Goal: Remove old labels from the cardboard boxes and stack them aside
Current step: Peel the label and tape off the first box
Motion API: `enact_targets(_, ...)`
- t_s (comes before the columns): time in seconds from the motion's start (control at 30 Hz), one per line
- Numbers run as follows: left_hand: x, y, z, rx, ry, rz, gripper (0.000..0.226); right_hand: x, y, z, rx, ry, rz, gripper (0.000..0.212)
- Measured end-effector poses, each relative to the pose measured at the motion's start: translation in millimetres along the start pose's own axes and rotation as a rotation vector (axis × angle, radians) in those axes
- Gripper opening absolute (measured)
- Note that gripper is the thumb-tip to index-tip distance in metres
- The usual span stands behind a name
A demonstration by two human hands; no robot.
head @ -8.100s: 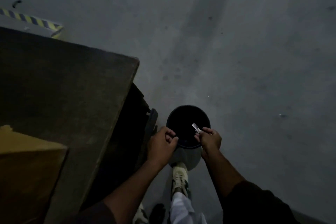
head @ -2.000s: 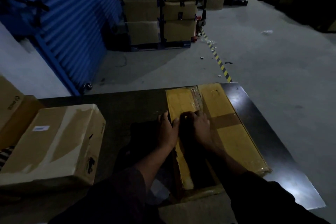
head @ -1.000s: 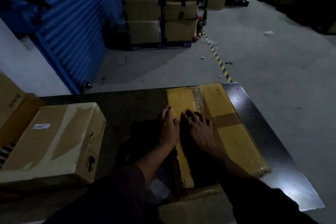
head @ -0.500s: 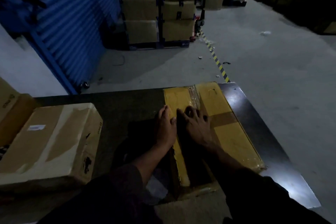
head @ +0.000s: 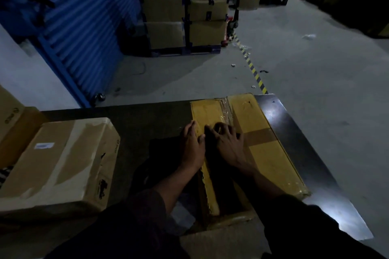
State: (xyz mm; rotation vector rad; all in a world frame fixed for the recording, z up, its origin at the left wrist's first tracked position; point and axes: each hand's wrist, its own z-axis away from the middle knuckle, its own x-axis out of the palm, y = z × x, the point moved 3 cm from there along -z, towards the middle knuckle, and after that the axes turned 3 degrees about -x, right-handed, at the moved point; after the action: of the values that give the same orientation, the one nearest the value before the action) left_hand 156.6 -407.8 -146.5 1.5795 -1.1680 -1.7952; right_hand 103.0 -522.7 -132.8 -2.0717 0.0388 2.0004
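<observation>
Pressing on the yellow box [head: 263, 149] at the right end of the dark table [head: 147, 120], both hands lie side by side: left hand [head: 192, 147] flat with an open grip at the box's left edge, right hand [head: 228, 145] with fingers spread and slightly curled, gripping nothing. A brown box [head: 56, 164] with a small white label [head: 44, 145] sits well to the left. Beyond lie grey floor [head: 315, 90], striped tape [head: 250, 67], a blue shutter [head: 80, 27] and stacked cartons [head: 187, 6]
</observation>
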Motion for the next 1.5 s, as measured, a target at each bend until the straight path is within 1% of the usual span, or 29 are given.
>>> enact_targets(0.1,0.3,0.9,0.7,0.008,0.004,0.011,0.053,2.8,4.3,12.2,-0.032,0.034,0.021,0.061)
enact_targets(0.3,-0.1,1.5,-0.1,0.011,0.017,-0.031,0.052,3.5,-1.9,-7.9,0.047,0.022,0.010,0.059)
enact_targets(0.5,-1.8,4.4,3.0,-0.010,-0.010,0.041,0.053,-2.6,7.3,9.2,-0.048,0.057,0.098,0.060)
enact_targets(0.63,-3.3,7.5,3.5,0.010,-0.008,0.026,0.053,-2.2,22.6,-9.4,0.130,0.093,0.105,0.058)
enact_targets(0.67,-3.9,7.5,3.5,0.006,-0.004,0.025,0.053,-3.4,21.8,-10.0,0.147,0.094,0.102,0.059)
enact_targets(0.7,-3.7,6.7,3.2,-0.001,-0.001,0.024,0.053,-2.6,19.5,-8.4,0.139,0.088,0.101,0.060)
enact_targets(0.8,-3.5,6.0,3.8,-0.014,0.015,0.014,0.053,1.7,7.5,6.4,0.029,0.072,0.077,0.059)
enact_targets(0.87,-3.6,6.3,4.1,-0.013,0.027,0.002,0.053,1.5,2.6,15.3,-0.011,0.055,0.059,0.061)
enact_targets(0.97,-3.3,7.0,4.2,-0.013,0.016,-0.010,0.053,-2.1,2.7,8.3,0.011,0.027,0.090,0.062)
enact_targets(1.1,-4.7,8.1,2.4,-0.008,0.003,-0.042,0.053,0.6,0.2,-9.6,0.107,0.012,0.074,0.061)
enact_targets(1.27,-6.3,8.8,5.7,-0.006,0.006,-0.018,0.054,7.0,1.4,11.4,0.082,0.065,0.049,0.055)
enact_targets(1.43,-4.6,9.3,2.8,0.008,0.015,-0.050,0.054,-2.3,3.4,-6.5,0.098,-0.018,0.030,0.061)
enact_targets(1.5,-4.4,7.3,2.8,-0.004,0.017,-0.037,0.054,-4.2,2.2,2.0,0.076,-0.016,0.027,0.061)
